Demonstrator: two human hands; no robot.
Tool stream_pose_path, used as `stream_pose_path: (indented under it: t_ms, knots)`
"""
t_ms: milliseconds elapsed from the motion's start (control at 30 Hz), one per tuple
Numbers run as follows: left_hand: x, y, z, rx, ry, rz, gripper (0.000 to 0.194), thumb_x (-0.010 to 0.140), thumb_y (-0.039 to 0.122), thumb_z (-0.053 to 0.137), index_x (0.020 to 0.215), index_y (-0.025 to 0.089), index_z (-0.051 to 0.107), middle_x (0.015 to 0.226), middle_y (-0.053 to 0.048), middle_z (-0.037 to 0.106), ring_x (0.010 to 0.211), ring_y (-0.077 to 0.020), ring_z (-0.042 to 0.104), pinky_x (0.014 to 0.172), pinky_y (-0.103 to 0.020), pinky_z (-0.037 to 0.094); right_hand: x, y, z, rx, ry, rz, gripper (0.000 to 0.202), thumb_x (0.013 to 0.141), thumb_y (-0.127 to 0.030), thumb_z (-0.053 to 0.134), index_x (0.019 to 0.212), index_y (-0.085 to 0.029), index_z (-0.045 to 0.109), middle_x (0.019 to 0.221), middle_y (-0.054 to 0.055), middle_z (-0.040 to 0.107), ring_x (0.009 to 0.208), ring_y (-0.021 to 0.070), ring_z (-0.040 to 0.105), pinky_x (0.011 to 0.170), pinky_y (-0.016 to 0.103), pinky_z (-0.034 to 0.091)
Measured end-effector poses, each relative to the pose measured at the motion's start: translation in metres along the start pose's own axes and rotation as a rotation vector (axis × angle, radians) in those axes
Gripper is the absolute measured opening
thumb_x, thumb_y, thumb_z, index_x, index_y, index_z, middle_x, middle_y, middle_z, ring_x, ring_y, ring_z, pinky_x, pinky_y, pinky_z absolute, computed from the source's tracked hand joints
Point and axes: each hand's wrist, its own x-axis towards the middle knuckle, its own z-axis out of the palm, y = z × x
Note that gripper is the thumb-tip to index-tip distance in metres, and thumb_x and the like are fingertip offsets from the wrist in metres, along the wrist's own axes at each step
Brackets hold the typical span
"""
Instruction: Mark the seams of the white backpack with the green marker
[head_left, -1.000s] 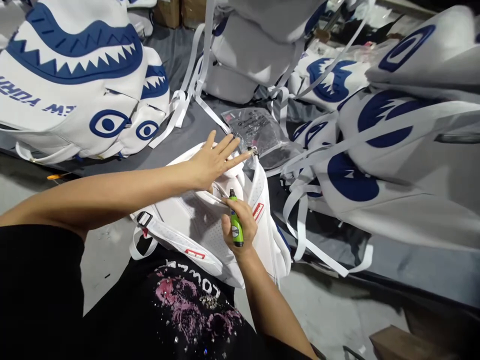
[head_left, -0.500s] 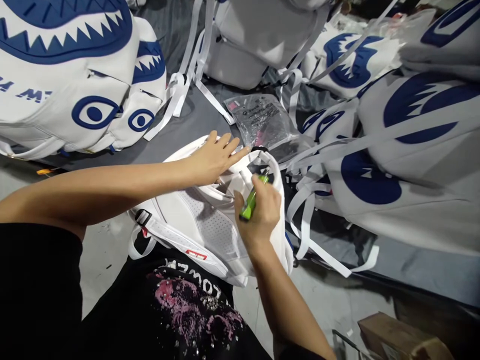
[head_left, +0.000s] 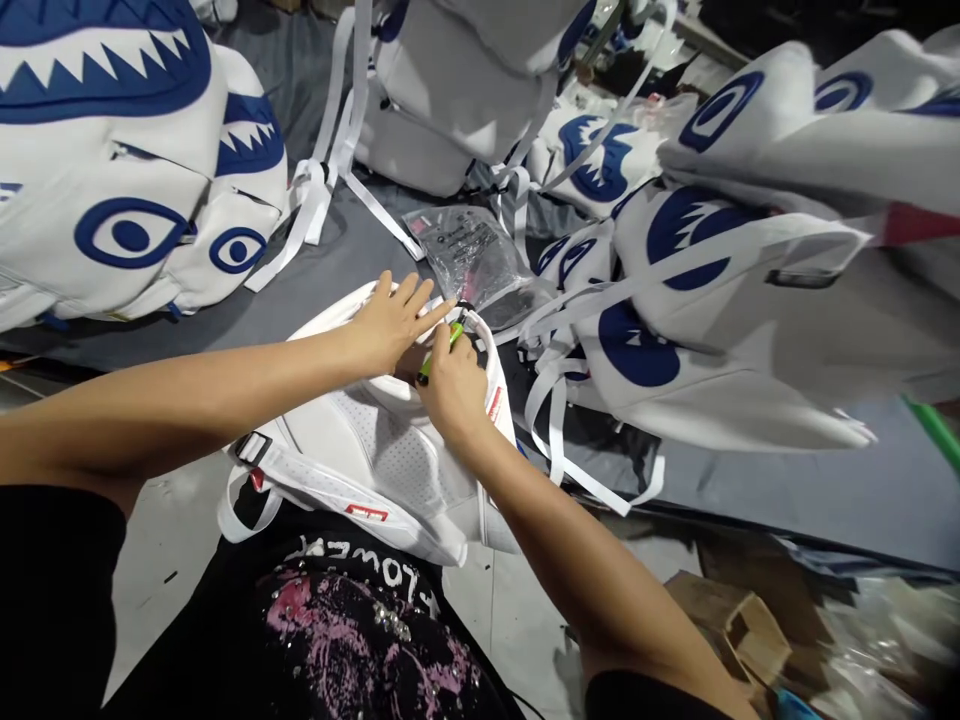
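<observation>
A white backpack lies tilted against my body at the table's edge, its perforated back panel and shoulder straps towards me. My left hand rests across the top of the backpack, fingers spread. Beside it, my right hand is closed around a slim green tool with a dark end, close to the top handle loop. The tool's exact kind cannot be made out. My fingers partly cover the area where its upper tip points.
White backpacks with blue shark faces stand on the left, and more are piled on the right. A clear plastic bag lies on the grey table cover. Loose white straps hang near the edge. A cardboard box sits below.
My right hand has brought the green tool up and closer to my left hand at the backpack's top. The view has shifted right, and more of the right-hand pile shows.
</observation>
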Motion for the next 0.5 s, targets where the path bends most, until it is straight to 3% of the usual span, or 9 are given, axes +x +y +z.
stream_pose_path:
  t_ms: [133, 500]
  knots:
    - [-0.001, 0.000, 0.004, 0.009, 0.048, 0.003, 0.120, 0.070, 0.043, 0.083, 0.163, 0.020, 0.010, 0.166, -0.022, 0.022, 0.151, -0.0424, 0.024, 0.119, -0.061, 0.023, -0.006, 0.012, 0.007, 0.126, 0.029, -0.015, 0.066, 0.075, -0.010, 0.070, 0.136, -0.008, 0.045, 0.120, 0.026, 0.061, 0.106, 0.0366, 0.063, 0.083, 0.047, 0.055]
    - [0.001, -0.001, 0.002, 0.042, 0.089, 0.013, 0.082, 0.085, 0.040, 0.068, 0.155, 0.016, 0.032, 0.153, -0.020, 0.044, 0.139, -0.0400, 0.039, 0.110, -0.055, 0.034, -0.009, 0.022, 0.020, 0.356, 0.188, -0.024, 0.055, 0.081, -0.012, 0.061, 0.135, -0.010, 0.051, 0.120, 0.023, 0.063, 0.109, 0.0346, 0.062, 0.092, 0.050, 0.053]
